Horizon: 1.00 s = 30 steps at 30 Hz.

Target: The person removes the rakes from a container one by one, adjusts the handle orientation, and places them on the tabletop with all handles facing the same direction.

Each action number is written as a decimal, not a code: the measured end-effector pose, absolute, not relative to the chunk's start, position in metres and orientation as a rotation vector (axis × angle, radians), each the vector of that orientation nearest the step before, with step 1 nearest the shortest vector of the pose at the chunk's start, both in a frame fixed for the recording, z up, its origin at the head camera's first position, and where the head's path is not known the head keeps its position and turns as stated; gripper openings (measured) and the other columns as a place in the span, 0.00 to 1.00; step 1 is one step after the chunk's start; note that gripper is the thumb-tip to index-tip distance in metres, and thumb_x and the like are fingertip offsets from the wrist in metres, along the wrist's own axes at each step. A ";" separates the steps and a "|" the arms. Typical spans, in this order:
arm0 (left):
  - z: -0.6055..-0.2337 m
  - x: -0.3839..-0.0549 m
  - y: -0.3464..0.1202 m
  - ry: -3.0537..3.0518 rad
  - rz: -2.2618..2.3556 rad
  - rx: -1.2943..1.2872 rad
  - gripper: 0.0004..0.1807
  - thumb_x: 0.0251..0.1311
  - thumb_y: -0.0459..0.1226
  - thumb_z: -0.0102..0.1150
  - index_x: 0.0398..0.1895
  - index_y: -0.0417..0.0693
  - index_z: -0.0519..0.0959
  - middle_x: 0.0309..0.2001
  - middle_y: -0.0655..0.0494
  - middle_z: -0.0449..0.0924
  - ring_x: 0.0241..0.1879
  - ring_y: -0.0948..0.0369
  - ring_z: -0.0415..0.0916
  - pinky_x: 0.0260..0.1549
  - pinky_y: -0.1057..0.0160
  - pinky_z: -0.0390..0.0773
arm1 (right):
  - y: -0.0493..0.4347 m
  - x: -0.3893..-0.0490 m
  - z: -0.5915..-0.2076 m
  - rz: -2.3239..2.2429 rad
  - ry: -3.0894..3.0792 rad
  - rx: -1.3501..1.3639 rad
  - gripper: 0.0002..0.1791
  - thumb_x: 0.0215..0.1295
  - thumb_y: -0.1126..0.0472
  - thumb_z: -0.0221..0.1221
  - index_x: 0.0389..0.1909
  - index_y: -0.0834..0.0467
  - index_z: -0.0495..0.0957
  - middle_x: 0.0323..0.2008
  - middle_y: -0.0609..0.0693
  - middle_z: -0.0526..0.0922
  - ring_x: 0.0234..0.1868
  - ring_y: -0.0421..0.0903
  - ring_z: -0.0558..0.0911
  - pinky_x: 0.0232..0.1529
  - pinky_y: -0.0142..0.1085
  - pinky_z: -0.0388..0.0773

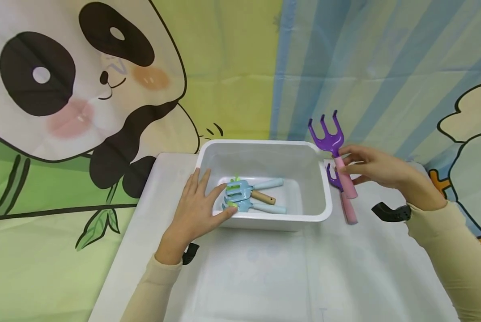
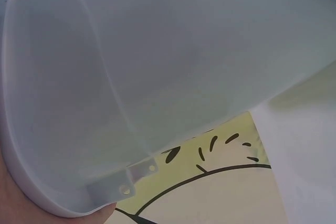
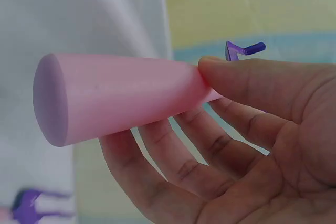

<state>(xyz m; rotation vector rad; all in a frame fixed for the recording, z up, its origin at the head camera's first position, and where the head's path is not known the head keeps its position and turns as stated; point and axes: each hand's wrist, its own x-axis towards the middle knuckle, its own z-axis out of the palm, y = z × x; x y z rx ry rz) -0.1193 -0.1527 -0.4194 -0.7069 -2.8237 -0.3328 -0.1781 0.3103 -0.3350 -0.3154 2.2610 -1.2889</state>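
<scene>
My right hand (image 1: 379,167) holds a toy hand rake (image 1: 346,181) with purple tines and a pink handle, raised just beyond the bin's right edge. In the right wrist view, thumb and fingers pinch its pink handle (image 3: 121,93). A second purple-and-pink rake (image 1: 348,210) lies on the table below it. My left hand (image 1: 196,208) rests, fingers spread, on the left front corner of a white plastic bin (image 1: 260,144). Inside the bin lie two light blue rakes (image 1: 269,208) and a green one with a tan handle (image 1: 263,197), partly hidden beneath them.
The bin stands on a table with a white cover (image 1: 256,277). Behind the table hangs a printed cloth (image 1: 232,67) with a panda and blue stripes. A black wrist strap (image 1: 391,212) shows by the right sleeve.
</scene>
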 end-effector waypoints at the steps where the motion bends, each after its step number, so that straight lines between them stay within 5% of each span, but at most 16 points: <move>1: -0.420 -0.119 -0.153 -2.826 -0.329 -0.702 0.45 0.60 0.74 0.40 0.67 0.54 0.76 0.75 0.34 0.53 0.76 0.36 0.38 0.72 0.40 0.42 | 0.319 -0.175 -0.342 -1.294 2.269 -0.287 0.28 0.76 0.59 0.54 0.70 0.64 0.57 0.57 0.65 0.69 0.49 0.51 0.79 0.50 0.52 0.81; 8: -0.421 -0.116 -0.156 -2.793 -0.332 -0.708 0.45 0.60 0.74 0.41 0.66 0.53 0.77 0.74 0.33 0.55 0.75 0.35 0.40 0.71 0.39 0.44 | 0.372 -0.155 -0.400 -1.336 2.256 -0.060 0.33 0.76 0.56 0.55 0.72 0.65 0.52 0.57 0.68 0.69 0.50 0.50 0.81 0.52 0.57 0.78; 16: -0.421 -0.116 -0.157 -2.764 -0.336 -0.720 0.46 0.60 0.75 0.38 0.65 0.53 0.78 0.73 0.32 0.56 0.75 0.34 0.42 0.71 0.40 0.44 | 0.404 -0.150 -0.449 -1.347 2.183 0.121 0.40 0.76 0.55 0.56 0.74 0.70 0.44 0.64 0.74 0.64 0.57 0.60 0.76 0.53 0.58 0.78; 30: -0.422 -0.118 -0.155 -2.761 -0.349 -0.729 0.46 0.60 0.75 0.38 0.65 0.52 0.78 0.73 0.32 0.57 0.75 0.34 0.42 0.71 0.39 0.44 | 0.430 -0.161 -0.485 -1.384 2.017 0.370 0.39 0.77 0.57 0.53 0.74 0.71 0.43 0.54 0.60 0.71 0.52 0.55 0.74 0.50 0.49 0.80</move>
